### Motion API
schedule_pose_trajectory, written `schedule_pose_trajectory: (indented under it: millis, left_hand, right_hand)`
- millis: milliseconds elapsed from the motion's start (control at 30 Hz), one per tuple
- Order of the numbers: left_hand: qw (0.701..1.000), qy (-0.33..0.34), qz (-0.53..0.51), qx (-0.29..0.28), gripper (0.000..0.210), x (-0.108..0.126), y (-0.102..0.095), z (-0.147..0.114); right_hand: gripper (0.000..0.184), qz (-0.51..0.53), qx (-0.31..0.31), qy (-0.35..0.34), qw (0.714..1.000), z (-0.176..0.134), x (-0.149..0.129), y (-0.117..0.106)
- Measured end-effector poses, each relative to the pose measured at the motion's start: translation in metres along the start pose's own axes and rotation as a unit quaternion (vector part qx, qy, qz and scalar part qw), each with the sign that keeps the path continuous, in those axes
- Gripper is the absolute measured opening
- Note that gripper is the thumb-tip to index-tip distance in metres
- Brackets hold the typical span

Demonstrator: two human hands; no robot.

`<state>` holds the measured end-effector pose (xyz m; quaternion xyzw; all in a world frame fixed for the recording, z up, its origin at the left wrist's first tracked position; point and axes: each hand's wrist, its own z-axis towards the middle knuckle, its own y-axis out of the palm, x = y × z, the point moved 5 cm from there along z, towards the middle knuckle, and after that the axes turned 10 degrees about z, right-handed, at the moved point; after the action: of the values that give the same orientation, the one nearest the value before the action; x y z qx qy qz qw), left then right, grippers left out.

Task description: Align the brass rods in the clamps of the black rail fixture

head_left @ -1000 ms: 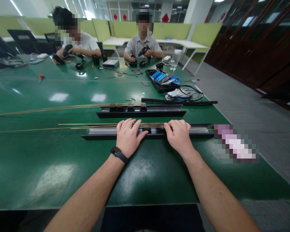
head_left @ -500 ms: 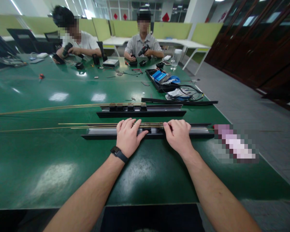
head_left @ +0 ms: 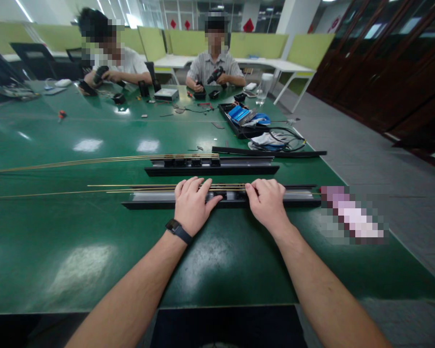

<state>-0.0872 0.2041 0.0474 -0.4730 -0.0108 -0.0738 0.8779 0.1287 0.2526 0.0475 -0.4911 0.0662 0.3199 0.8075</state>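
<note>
A black channel [head_left: 148, 205] with a pale inside lies across the green table in front of me. Thin brass rods [head_left: 141, 192] run along it and stick out past its left end. My left hand [head_left: 193, 203], wearing a dark wristband, rests over the channel and rods. Its fingers are spread, and the thumb points right beside a small black block [head_left: 217, 197]. My right hand [head_left: 266, 200] is curled, with thumb and forefinger pinching at the brass rods. What lies beneath both palms is hidden.
Behind lies a second channel [head_left: 239, 170] with black blocks and brass rods. A black strip [head_left: 290, 153], a cable coil [head_left: 286, 140] and a black tray [head_left: 235, 126] sit beyond. A blurred pink object [head_left: 351, 212] is at right. Two people across hold power drills [head_left: 215, 75].
Hardly anything differs. My right hand has shifted very slightly left; my left hand keeps its place on the channel.
</note>
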Motion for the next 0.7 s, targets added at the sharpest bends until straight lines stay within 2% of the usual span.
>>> schedule_pose_trajectory:
  millis: [467, 700]
  left_hand:
    - [1.000, -0.002, 0.000, -0.002, 0.047, -0.0001, -0.0011, 0.0004]
    - [1.000, 0.001, -0.004, 0.001, 0.048, -0.0009, 0.0003, -0.0001]
  right_hand:
    - [0.032, -0.008, -0.007, 0.008, 1.000, 0.0009, 0.0029, -0.0030]
    - [0.035, -0.004, 0.010, 0.007, 1.000, 0.0003, 0.0002, -0.0050]
